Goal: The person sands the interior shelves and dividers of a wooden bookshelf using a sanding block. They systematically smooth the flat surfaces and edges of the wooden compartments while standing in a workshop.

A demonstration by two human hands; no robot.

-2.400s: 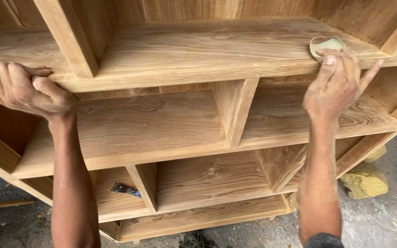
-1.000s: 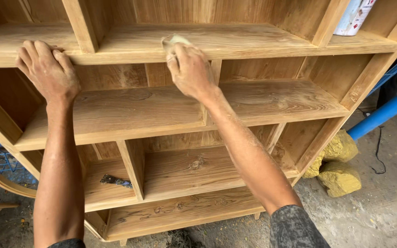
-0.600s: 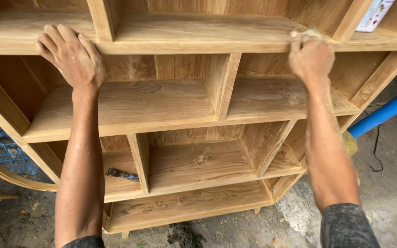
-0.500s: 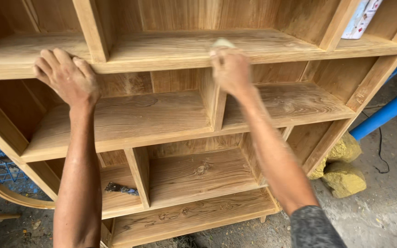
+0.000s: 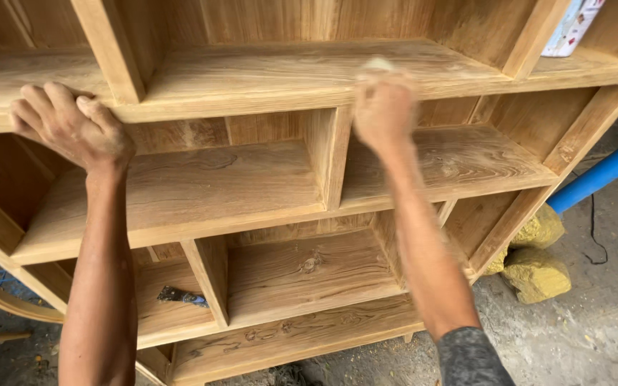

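Note:
A bare wooden shelf unit [image 5: 252,179] with several compartments fills the view. My left hand [image 5: 69,125] rests on the front edge of the upper shelf board at the left, fingers curled over it. My right hand [image 5: 384,107] is blurred and presses a pale piece of sandpaper [image 5: 379,64] against the front edge of the same upper board [image 5: 266,78], near the middle. Only a small part of the sandpaper shows above my fingers.
A small dark tool [image 5: 180,295] lies on a lower shelf at the left. A white printed box [image 5: 570,28] stands in the top right compartment. Yellow stones [image 5: 534,268] and a blue pipe [image 5: 602,171] lie on the concrete floor at the right.
My right hand has slid back and forth along the upper board's front edge with the sandpaper, ending near the middle. My left hand has stayed gripping the board at the left.

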